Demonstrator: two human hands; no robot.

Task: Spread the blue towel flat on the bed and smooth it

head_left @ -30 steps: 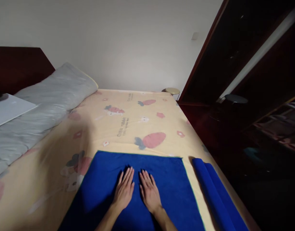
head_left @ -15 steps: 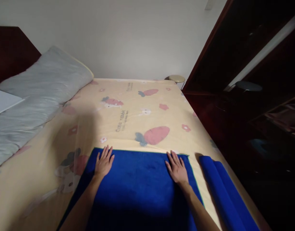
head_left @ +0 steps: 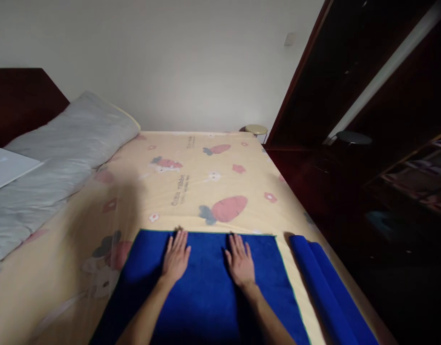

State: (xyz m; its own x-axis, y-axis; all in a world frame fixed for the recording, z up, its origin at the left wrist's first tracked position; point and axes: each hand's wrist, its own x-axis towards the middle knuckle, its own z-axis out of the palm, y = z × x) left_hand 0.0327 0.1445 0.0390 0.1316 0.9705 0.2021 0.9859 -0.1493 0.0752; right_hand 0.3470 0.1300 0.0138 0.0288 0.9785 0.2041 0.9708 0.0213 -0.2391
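A blue towel (head_left: pixel 206 282) with a thin green hem lies spread out on the bed (head_left: pixel 163 191). Flat on its upper left part is my left hand (head_left: pixel 176 256), fingers stretched toward the far edge. My right hand (head_left: pixel 241 262) rests palm down on the same towel, right of the middle, with its fingers slightly spread. Neither hand grips anything. To the right of the towel, two rolled or folded blue towels (head_left: pixel 324 282) lie side by side near the bed's edge. The near end of the spread towel runs out of view.
Along the left lies a grey pillow (head_left: pixel 73 134) with a white flat object (head_left: pixel 12 167) on it, before a dark red headboard (head_left: pixel 26 105). A round stool (head_left: pixel 256 129) stands beyond the bed's far corner. Another stool (head_left: pixel 353 138) and a shelf (head_left: pixel 422 177) are at the right.
Both hands have moved inward over the towel, closer to each other. The view has tilted up slightly. The spread towel and the two beside it appear to lie where they were.
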